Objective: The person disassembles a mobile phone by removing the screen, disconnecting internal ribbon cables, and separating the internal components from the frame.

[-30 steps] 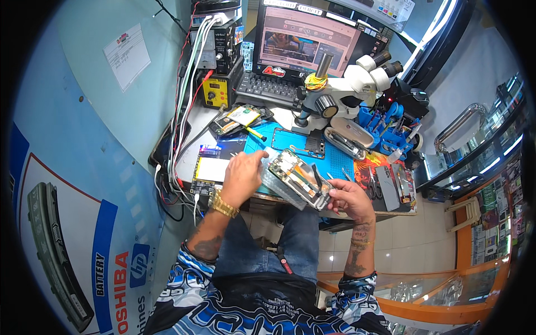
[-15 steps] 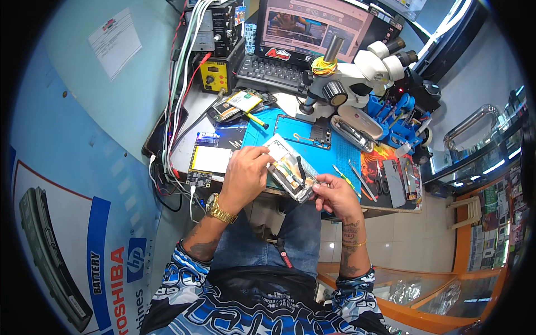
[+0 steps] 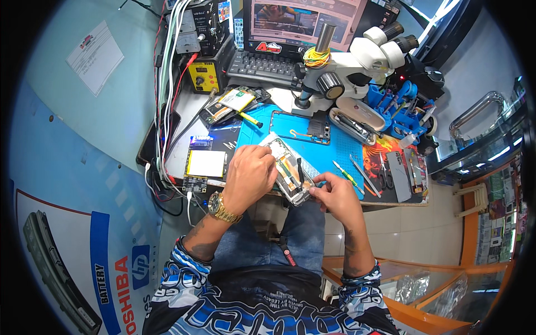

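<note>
An opened smartphone (image 3: 291, 177), with its inner parts and a dark ribbon strip showing, is held at a slant over the table's front edge. My left hand (image 3: 252, 174), with a gold watch at the wrist, is closed at its upper left edge; the fingertips are partly hidden. At the lower right corner, my right hand (image 3: 336, 196) pinches the phone between thumb and fingers. Beyond it, a bare phone frame (image 3: 283, 133) lies on the blue mat (image 3: 254, 134). A white battery pack (image 3: 206, 163) rests beside a small circuit board (image 3: 195, 184) left of my left hand.
A green pen-like tool (image 3: 348, 177), tweezers (image 3: 366, 176) and scissors (image 3: 385, 174) lie to the right. Behind stand a microscope (image 3: 329, 86), an open tool case (image 3: 357, 124), a blue organizer (image 3: 403, 120), a laptop (image 3: 268, 67) and a yellow station (image 3: 204, 77). Cables hang on the left.
The whole view has shifted slightly. Both hands stay on the phone, and my left hand's fingers now bunch more closely over its upper left edge.
</note>
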`<state>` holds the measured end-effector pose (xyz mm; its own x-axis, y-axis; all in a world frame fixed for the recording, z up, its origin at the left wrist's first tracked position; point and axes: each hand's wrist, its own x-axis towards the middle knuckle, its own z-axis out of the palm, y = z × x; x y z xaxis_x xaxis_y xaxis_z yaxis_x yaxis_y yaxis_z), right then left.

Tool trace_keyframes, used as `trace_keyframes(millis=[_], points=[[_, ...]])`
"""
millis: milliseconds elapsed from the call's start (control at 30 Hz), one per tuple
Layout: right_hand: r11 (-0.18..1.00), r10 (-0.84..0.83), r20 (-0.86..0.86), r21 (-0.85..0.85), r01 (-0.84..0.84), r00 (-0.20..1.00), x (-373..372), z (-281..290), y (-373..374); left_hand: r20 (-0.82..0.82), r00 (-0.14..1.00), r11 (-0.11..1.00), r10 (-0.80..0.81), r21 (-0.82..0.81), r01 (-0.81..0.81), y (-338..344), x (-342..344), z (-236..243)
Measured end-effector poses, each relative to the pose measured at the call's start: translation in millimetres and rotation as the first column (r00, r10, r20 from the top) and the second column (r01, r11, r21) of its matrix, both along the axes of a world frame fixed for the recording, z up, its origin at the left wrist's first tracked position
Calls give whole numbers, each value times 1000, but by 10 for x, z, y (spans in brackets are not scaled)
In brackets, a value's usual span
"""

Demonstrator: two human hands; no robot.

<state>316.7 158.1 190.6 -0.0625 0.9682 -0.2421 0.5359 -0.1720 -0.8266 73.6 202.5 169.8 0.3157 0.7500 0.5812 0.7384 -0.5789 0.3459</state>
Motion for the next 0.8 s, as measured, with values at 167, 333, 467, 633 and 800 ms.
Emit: trace_keyframes(millis=[167,333,467,633,800], points=[[988,9,169,148,-34,986,-11,-8,-65,-69,996,999,49,-4,-50,66,77,25],[852,-8,328,496,-166,944,-126,64,-206,-126,989,997,72,-20,-75,120,69,-20],[788,42,376,557,-262,926,-218,84,-231,-138,988,996,75,-45,-82,111,68,17],[749,29,465,576,-327,885,-314,42,-213,-153,985,993,84,-63,-95,126,96,-3],[720,55,507,576,-386,860,-354,13,-175,-169,979,993,112,-27,-118,88,119,13]])
